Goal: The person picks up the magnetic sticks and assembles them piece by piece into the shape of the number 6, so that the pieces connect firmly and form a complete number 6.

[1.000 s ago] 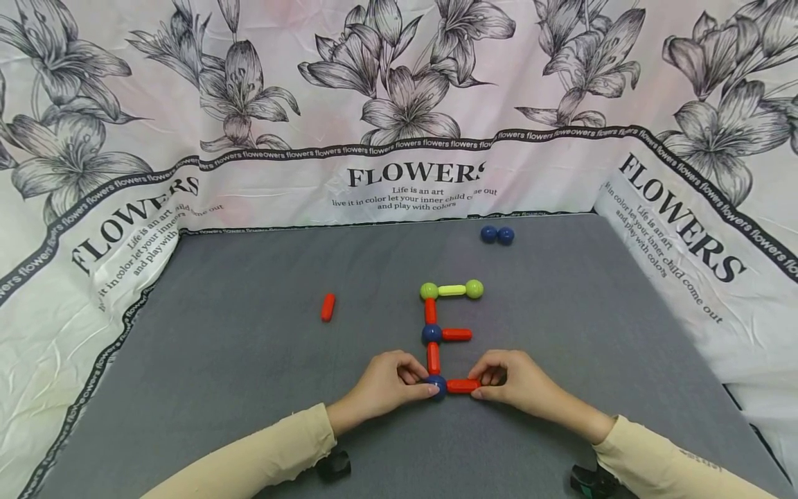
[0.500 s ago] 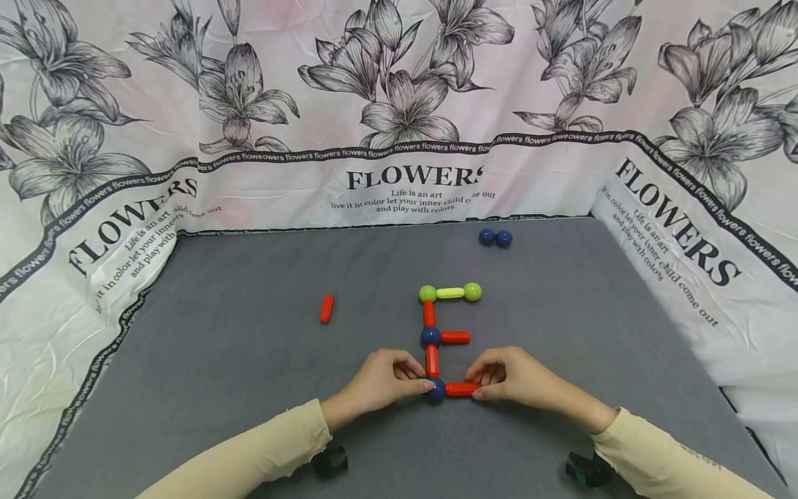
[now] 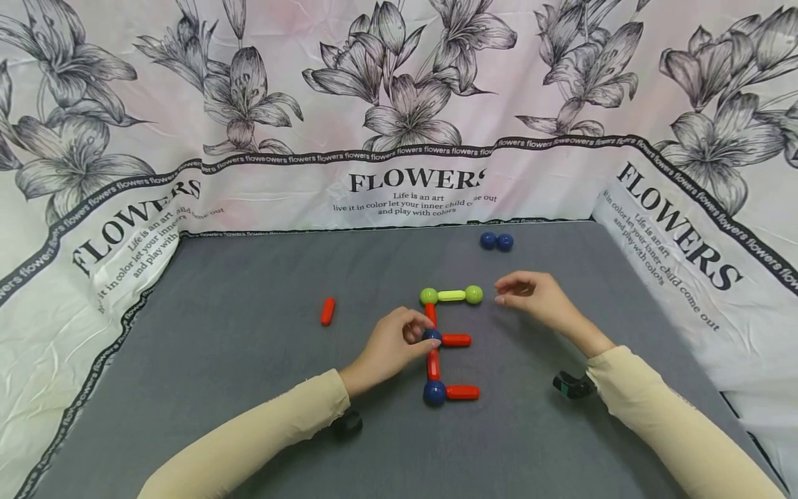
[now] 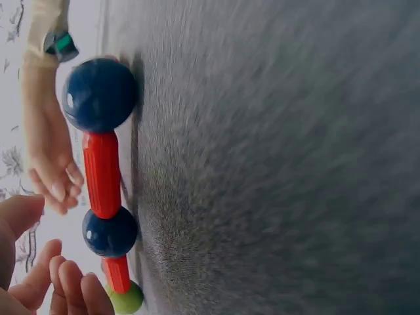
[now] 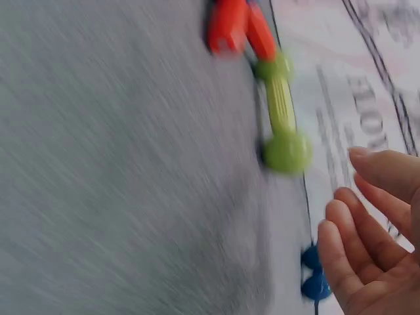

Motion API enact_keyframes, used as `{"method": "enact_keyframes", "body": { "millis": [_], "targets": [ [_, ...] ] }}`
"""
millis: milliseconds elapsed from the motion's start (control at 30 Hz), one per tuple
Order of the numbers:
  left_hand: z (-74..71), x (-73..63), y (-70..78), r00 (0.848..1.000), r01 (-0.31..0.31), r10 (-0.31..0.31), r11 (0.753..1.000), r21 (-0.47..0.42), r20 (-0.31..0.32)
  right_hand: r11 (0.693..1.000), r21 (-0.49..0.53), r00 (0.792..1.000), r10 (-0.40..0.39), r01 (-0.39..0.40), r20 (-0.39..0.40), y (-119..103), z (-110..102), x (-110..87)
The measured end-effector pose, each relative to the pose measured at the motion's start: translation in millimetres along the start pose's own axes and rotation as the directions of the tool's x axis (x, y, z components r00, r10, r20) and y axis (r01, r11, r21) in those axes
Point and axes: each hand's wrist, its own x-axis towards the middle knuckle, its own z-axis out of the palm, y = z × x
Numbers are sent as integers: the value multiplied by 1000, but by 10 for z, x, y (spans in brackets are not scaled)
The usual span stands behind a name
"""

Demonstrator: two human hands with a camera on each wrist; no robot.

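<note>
An E-shaped figure of magnetic rods and balls lies on the grey table. Its spine runs from a green ball (image 3: 429, 296) through a middle blue ball (image 4: 110, 232) to a lower blue ball (image 3: 434, 393), joined by red rods (image 4: 102, 176). Side arms are a light green rod (image 3: 451, 296) ending in another green ball (image 5: 287, 153), and two red rods (image 3: 456, 340). My left hand (image 3: 399, 338) hovers by the middle blue ball, thumb and fingers apart in the left wrist view, gripping nothing. Right of the figure's upper end, my right hand (image 3: 536, 298) is raised with loosely bent fingers, holding nothing.
A loose red rod (image 3: 327, 312) lies left of the figure. Two blue balls (image 3: 496, 241) sit together near the table's back edge. Flower-printed cloth (image 3: 411, 190) encloses the table (image 3: 249, 298) at the back and sides. Dark wrist devices (image 3: 572, 385) hang under both sleeves.
Both hands have let go of the lower blue ball and its red rod. The left hand has moved up to the middle ball; the right has moved up and right, off the table.
</note>
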Motion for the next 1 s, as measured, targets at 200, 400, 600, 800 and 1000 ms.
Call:
{"method": "enact_keyframes", "body": {
  "millis": [200, 400, 600, 800, 1000],
  "targets": [
    [104, 170, -35, 999, -24, 23, 999, 26, 35, 999, 11, 989, 52, -51, -141, 190, -176, 366],
    [164, 245, -55, 999, -21, 16, 996, 88, 50, 996, -17, 965, 83, -90, -251, 414, -292, 710],
    [192, 292, -42, 998, -7, 1, 995, 100, 60, 989, 0, 963, 142, -146, -228, 537, -371, 925],
    [209, 318, -19, 997, 21, -30, 992, 123, 64, 984, 23, 972, 180, -179, -154, 589, -378, 1009],
    [234, 326, -8, 996, 53, -64, 987, 151, 62, 983, -27, 975, 174, -179, -141, 605, -338, 1071]
  ]
}}
